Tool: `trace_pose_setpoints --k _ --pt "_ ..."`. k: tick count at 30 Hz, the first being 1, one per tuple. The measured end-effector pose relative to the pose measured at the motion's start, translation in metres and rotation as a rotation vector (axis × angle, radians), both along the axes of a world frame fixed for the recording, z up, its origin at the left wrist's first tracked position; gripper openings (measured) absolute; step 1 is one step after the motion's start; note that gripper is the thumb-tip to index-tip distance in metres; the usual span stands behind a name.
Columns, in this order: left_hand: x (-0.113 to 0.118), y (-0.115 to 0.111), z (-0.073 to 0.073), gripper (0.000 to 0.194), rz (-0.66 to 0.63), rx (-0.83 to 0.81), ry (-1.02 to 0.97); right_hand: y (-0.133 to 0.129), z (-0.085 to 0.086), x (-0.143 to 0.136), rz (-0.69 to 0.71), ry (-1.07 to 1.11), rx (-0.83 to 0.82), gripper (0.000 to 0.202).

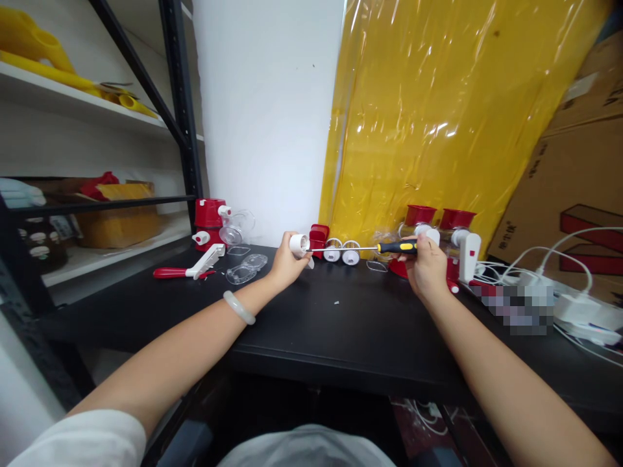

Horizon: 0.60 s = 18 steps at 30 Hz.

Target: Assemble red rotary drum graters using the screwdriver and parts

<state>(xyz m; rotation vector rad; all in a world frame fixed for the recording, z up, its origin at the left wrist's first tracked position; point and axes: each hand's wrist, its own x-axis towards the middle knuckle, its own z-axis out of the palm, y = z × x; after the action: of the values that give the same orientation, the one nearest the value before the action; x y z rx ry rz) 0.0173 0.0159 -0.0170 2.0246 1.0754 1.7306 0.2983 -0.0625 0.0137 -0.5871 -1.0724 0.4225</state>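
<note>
My left hand (pixel 287 261) is closed around a white round plastic part (pixel 298 244), its hollow end turned to the right. In my right hand (pixel 427 264) is a screwdriver (pixel 396 247) with a black and yellow handle, held level. Its long metal shaft points left, and the tip reaches the opening of the white part; whether it touches a screw inside is too small to tell. Behind the shaft, two white round parts (pixel 341 252) lie on the black table (pixel 311 324). A red plastic piece (pixel 318 239) stands just right of my left hand.
Red and white assemblies with cranks (pixel 457 237) stand at the right. Red housings (pixel 209 220), clear plastic pieces (pixel 246 267) and a red-handled white part (pixel 187 267) are at the left. White cables and chargers (pixel 579 305) lie far right, beside a cardboard box (pixel 574 175).
</note>
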Motion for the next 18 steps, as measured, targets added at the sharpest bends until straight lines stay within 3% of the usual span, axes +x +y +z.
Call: trace_pose_setpoints --k 18 --pt "0.0001 -0.0041 0.0020 0.041 0.010 0.012 0.023 0.0005 -0.0018 0.0024 0.003 -0.035 -0.049 0.036"
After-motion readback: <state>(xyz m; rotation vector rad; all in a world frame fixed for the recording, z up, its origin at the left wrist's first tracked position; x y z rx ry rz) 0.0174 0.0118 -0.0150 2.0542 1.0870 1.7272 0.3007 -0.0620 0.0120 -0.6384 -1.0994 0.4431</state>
